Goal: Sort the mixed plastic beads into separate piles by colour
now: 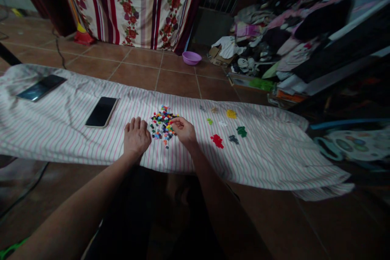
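A mixed heap of small colored plastic pieces (161, 124) lies on a striped cloth (170, 158); their exact kind is too small to tell. My right hand (184, 131) reaches over the heap's right side, thumb and forefinger pinched, with a small red piece (171, 122) at the fingertips. Flat on the cloth, just left of the heap, rests my left hand (136, 136), holding nothing. To the right sit separate groups by color: red pieces (217, 141), dark grey pieces (233, 139), green pieces (241, 131), yellow pieces (231, 113), white pieces (222, 123) and lime pieces (209, 121).
Beside my left hand lies a phone (101, 111), and a dark tablet-like device (42, 87) is farther left. Tan pieces (214, 110) and light grey pieces (202, 108) lie near the far edge. Beyond, a purple basin (191, 58) stands on the tiled floor.
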{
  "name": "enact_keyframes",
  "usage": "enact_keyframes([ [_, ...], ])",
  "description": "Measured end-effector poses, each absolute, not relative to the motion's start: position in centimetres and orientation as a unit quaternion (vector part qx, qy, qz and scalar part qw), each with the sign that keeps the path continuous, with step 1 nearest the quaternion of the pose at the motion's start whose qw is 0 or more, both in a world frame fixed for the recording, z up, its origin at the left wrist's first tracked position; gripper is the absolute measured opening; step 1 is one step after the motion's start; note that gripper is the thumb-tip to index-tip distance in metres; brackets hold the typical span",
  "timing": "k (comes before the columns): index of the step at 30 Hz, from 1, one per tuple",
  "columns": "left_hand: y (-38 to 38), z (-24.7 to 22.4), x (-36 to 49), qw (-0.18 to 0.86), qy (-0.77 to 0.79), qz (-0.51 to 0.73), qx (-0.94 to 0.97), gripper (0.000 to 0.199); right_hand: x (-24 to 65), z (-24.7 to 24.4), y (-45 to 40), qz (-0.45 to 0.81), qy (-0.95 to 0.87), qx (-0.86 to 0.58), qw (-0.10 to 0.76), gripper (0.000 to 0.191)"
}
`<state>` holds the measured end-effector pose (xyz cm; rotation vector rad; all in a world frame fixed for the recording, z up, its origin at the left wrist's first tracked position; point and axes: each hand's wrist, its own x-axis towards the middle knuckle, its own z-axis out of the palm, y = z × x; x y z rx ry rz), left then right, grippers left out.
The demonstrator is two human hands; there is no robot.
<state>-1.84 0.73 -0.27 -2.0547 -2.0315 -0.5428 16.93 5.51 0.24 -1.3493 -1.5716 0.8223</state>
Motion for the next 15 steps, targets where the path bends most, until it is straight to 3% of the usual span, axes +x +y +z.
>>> enact_keyframes([
  [15, 0.6, -0.2, -1.9, 0.081, -0.685, -0.198, -0.696, 0.033, 23.0, 2.5, 3.3, 0.19, -0.65, -0.597, 0.43, 0.015],
])
